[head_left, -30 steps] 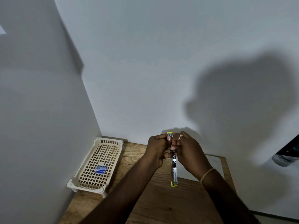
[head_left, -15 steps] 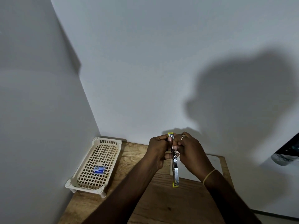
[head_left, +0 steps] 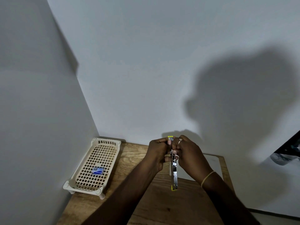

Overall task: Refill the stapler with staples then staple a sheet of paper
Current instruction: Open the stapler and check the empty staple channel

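Observation:
A slim metal stapler (head_left: 174,173) with yellow ends is held above the wooden table, swung open, its long shiny part pointing toward me. My left hand (head_left: 157,152) grips its far end from the left. My right hand (head_left: 189,154) pinches it from the right, fingers curled at the middle. A white sheet of paper (head_left: 211,161) lies on the table beneath and behind my right hand, partly hidden. A small blue staple box (head_left: 97,170) lies in the basket on the left.
A cream plastic lattice basket (head_left: 84,181) stands at the table's left edge against the wall. The wooden table (head_left: 159,203) sits in a corner of white walls. A dark object (head_left: 287,153) is at the right edge.
Both hands and the stapler stay almost in place. The view has shifted slightly.

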The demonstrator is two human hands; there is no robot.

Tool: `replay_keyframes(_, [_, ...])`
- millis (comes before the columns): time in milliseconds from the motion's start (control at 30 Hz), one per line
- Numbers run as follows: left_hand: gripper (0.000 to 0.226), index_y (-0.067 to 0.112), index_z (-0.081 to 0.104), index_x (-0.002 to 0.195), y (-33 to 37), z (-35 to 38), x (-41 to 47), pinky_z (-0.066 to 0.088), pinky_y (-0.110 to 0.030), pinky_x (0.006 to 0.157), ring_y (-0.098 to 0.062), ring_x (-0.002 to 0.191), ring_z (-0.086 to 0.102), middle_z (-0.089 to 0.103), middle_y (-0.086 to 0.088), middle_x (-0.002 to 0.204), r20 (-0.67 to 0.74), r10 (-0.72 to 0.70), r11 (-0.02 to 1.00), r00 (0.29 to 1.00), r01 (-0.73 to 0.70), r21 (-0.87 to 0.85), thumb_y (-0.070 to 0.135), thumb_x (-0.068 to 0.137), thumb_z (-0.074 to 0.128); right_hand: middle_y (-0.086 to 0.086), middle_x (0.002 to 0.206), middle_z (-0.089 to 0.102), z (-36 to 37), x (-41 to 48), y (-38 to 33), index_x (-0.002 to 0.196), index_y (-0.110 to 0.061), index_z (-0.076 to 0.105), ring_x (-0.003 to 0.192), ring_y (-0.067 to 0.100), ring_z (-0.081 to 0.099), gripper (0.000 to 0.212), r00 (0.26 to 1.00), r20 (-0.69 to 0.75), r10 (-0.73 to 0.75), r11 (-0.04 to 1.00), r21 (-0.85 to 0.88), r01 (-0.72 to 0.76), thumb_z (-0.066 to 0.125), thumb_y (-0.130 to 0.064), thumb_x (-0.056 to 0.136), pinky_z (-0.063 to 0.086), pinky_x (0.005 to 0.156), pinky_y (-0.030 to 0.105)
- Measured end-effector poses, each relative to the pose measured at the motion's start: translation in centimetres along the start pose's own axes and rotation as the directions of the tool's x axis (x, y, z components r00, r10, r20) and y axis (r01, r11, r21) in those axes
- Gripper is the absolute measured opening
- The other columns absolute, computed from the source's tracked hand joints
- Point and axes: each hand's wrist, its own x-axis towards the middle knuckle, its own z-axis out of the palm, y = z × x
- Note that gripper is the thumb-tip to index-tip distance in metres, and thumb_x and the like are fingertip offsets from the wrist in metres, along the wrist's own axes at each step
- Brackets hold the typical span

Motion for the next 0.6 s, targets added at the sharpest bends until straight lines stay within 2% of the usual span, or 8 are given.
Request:
replay_keyframes(100, [0.039, 0.005, 0.076, 0.089, -0.4, 0.2, -0.1, 0.054, -0.028, 0.047, -0.015, 0.047, 0.060, 0.069, -0.006, 0.063, 0.017, -0.003, 1.000, 1.000, 0.003, 0.012, -0.017, 0.088, 0.044, -0.006, 0.085, 0.047, -0.3, 0.1, 0.2, 0.084, -0.017, 0.059, 0.068, 0.019, 0.057, 0.028, 0.999, 0.031, 0.029, 1.000, 0.002, -0.029, 0.063, 0.008, 0.075, 0.048, 0.061, 0.032])
replay_keyframes(167, [0.037, 0.008, 0.075, 0.084, -0.4, 0.2, 0.0, 0.055, -0.028, 0.048, -0.017, 0.048, 0.061, 0.069, -0.010, 0.067, 0.011, 0.007, 1.000, 1.000, -0.007, 0.005, -0.016, 0.089, 0.047, -0.006, 0.083, 0.047, -0.3, 0.1, 0.3, 0.078, -0.024, 0.051, 0.069, 0.017, 0.056, 0.036, 0.999, 0.032, 0.033, 0.998, 0.044, -0.035, 0.062, 0.010, 0.073, 0.046, 0.061, 0.031])
replay_keyframes(233, [0.031, 0.008, 0.076, 0.089, 0.5, -0.3, 0.6, 0.053, -0.028, 0.047, -0.017, 0.050, 0.063, 0.069, -0.011, 0.074, -0.040, 0.040, 0.998, 0.998, -0.042, -0.049, -0.010, 0.095, 0.052, -0.009, 0.081, 0.049, 0.0, -0.4, -0.2, 0.072, -0.029, 0.046, 0.071, 0.007, 0.056, 0.042, 0.998, 0.058, 0.001, 0.992, 0.128, -0.008, 0.059, 0.011, 0.070, 0.043, 0.061, 0.025])
replay_keyframes(300, [0.030, 0.009, 0.078, 0.098, 2.4, -0.9, 1.3, 0.056, -0.029, 0.052, -0.016, 0.055, 0.065, 0.069, -0.007, 0.076, -0.054, 0.084, 0.993, 0.995, -0.088, -0.076, -0.008, 0.097, 0.052, -0.011, 0.081, 0.050, 0.7, -1.3, -0.7, 0.072, -0.026, 0.050, 0.073, 0.003, 0.056, 0.036, 0.996, 0.081, -0.033, 0.990, 0.141, 0.022, 0.059, 0.008, 0.071, 0.043, 0.061, 0.022])
replay_keyframes(400, [0.032, 0.013, 0.081, 0.099, 4.8, -0.6, 1.3, 0.062, -0.036, 0.061, -0.016, 0.063, 0.067, 0.071, -0.004, 0.080, 0.041, 0.186, 0.982, 0.982, -0.185, -0.027, -0.006, 0.095, 0.055, -0.011, 0.080, 0.055, 0.2, -1.0, 0.0, 0.075, -0.024, 0.059, 0.075, 0.003, 0.057, 0.029, 0.999, -0.031, -0.007, 0.983, 0.185, 0.012, 0.071, 0.002, 0.080, 0.046, 0.066, 0.026])
replay_keyframes(433, [0.032, 0.015, 0.081, 0.099, 5.4, -0.4, 1.0, 0.062, -0.036, 0.062, -0.016, 0.063, 0.068, 0.072, -0.003, 0.080, 0.063, 0.211, 0.977, 0.975, -0.210, -0.016, -0.004, 0.096, 0.056, -0.011, 0.079, 0.057, -0.2, -0.7, 0.2, 0.076, -0.022, 0.060, 0.075, 0.004, 0.058, 0.028, 0.996, -0.086, 0.006, 0.978, 0.207, 0.012, 0.072, 0.002, 0.081, 0.046, 0.067, 0.023])
replay_keyframes(533, [0.031, 0.016, 0.081, 0.100, 5.9, 0.2, 0.5, 0.062, -0.034, 0.061, -0.015, 0.065, 0.068, 0.071, -0.002, 0.081, 0.088, 0.222, 0.975, 0.971, -0.220, -0.027, 0.000, 0.100, 0.054, -0.013, 0.078, 0.062, -1.7, 0.4, 0.0, 0.082, -0.024, 0.059, 0.074, 0.003, 0.060, 0.025, 0.962, -0.268, 0.051, 0.981, 0.192, 0.001, 0.074, -0.004, 0.083, 0.042, 0.065, 0.012])
replay_keyframes(600, [0.032, 0.015, 0.080, 0.102, 5.8, 0.4, 0.4, 0.060, -0.030, 0.057, -0.014, 0.064, 0.070, 0.072, -0.002, 0.081, 0.070, 0.197, 0.980, 0.978, -0.194, -0.040, -0.001, 0.100, 0.053, -0.010, 0.087, 0.067, -2.3, 1.3, -0.4, 0.098, -0.025, 0.066, 0.079, 0.004, 0.063, 0.025, 0.944, -0.330, 0.026, 0.986, 0.163, 0.030, 0.073, -0.005, 0.085, 0.047, 0.069, 0.016])
